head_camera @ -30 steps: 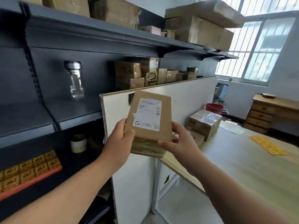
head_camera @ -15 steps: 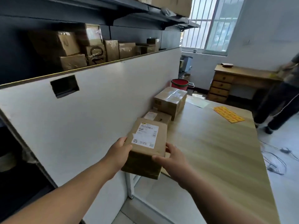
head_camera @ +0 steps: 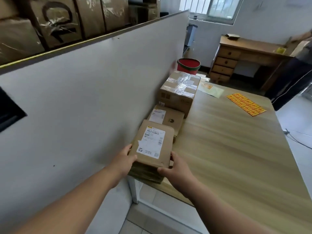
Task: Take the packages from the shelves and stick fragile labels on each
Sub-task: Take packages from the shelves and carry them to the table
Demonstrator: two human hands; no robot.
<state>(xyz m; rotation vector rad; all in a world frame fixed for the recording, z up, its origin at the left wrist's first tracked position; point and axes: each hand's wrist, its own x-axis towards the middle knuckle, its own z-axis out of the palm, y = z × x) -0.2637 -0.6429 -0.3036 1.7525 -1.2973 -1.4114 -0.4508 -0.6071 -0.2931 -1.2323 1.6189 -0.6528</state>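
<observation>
Package [head_camera: 152, 144] at table's [head_camera: 228, 149] near corner. Left hand [head_camera: 124, 159] grips its 9 o'clock side, right hand [head_camera: 177, 169] its 3, fingers curled round edges, prob. to set it flat; stickers [head_camera: 246, 104] at 1 o'clock.

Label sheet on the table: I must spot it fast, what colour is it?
The label sheet is orange and yellow, clearest in the head view.

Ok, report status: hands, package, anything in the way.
Left hand and right hand both grip the package over the table, near corner. Flat parcel right ahead of it. Label sheet lies far right.
</observation>
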